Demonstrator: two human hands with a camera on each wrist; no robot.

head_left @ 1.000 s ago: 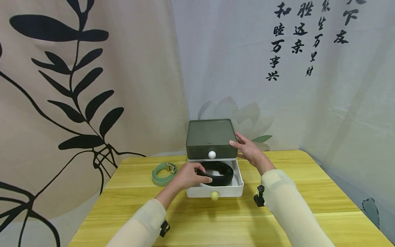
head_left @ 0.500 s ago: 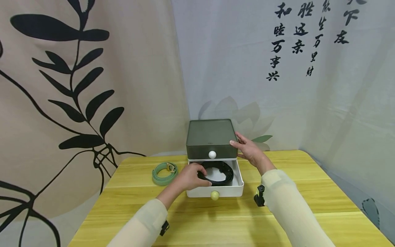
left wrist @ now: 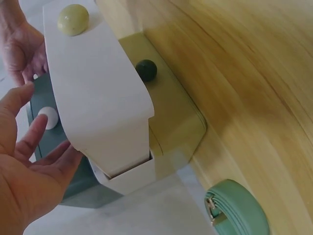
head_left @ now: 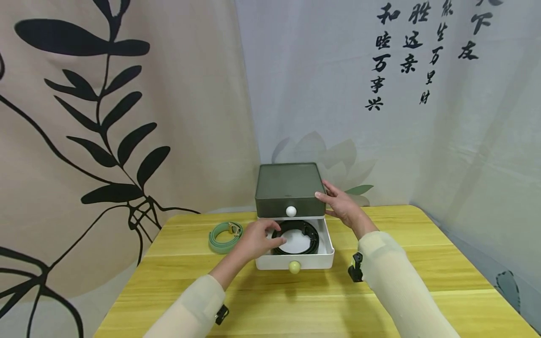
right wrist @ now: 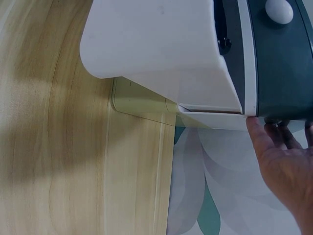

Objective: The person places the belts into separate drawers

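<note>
A black belt (head_left: 296, 236) is being kept coiled inside the white drawer (head_left: 294, 260) pulled out of the dark green box (head_left: 289, 189) on the yellow wooden table (head_left: 380, 291). The left hand (head_left: 255, 240), fingers relaxed and spread, is being rested at the drawer's left edge; the right hand (head_left: 340, 205) is being pressed flat on the box's right side. A green belt (head_left: 225, 236) is lying left of the box, and printed curtains (head_left: 127, 117) are hanging behind it.

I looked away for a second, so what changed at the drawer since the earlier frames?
The left hand let go of the black belt, which now lies coiled flat in the open white drawer, looser than before; its fingers rest open at the coil's left edge. The right hand stayed on the dark green box. The green belt has not moved.
</note>
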